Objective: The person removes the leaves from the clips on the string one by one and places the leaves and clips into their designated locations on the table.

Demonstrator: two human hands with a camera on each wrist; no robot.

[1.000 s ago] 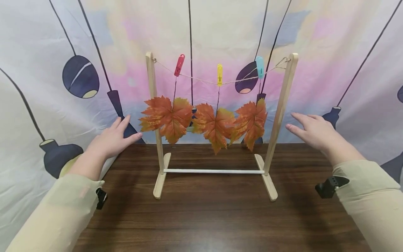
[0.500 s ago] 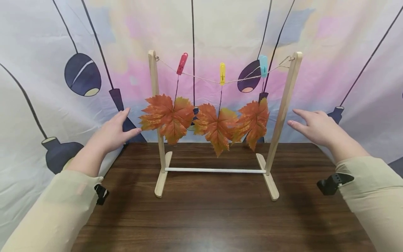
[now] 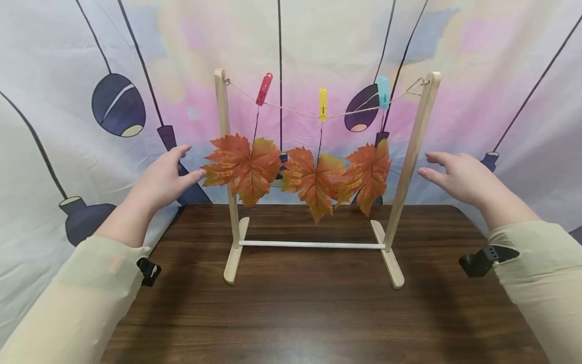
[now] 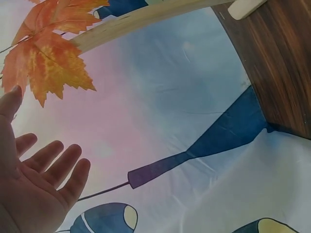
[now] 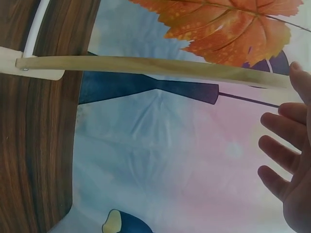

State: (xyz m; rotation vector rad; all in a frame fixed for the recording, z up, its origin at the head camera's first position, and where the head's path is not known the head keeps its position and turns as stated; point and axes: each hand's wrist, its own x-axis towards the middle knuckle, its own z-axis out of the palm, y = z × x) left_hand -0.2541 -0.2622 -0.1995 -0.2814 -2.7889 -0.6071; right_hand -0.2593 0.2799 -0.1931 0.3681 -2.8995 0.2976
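Observation:
A wooden frame with a white crossbar stands on the table. Along its sagging string hang three orange leaves, the left one from a red clip, the middle one from a yellow clip, the right one from a light blue clip. My left hand, fingers relaxed and holding nothing, is raised left of the frame, its thumb near the left leaf. Outside the right post, my right hand is held up empty with loosely bent fingers.
The dark wooden table spreads in front of and under the frame. Behind it hangs a pale cloth printed with dark lamps and cords. A black device is strapped at the left wrist, another at the right.
Both hands have risen slightly in the head view, with their fingers a little more bent. The head view has shifted slightly; the leaves and clips keep their places on the string.

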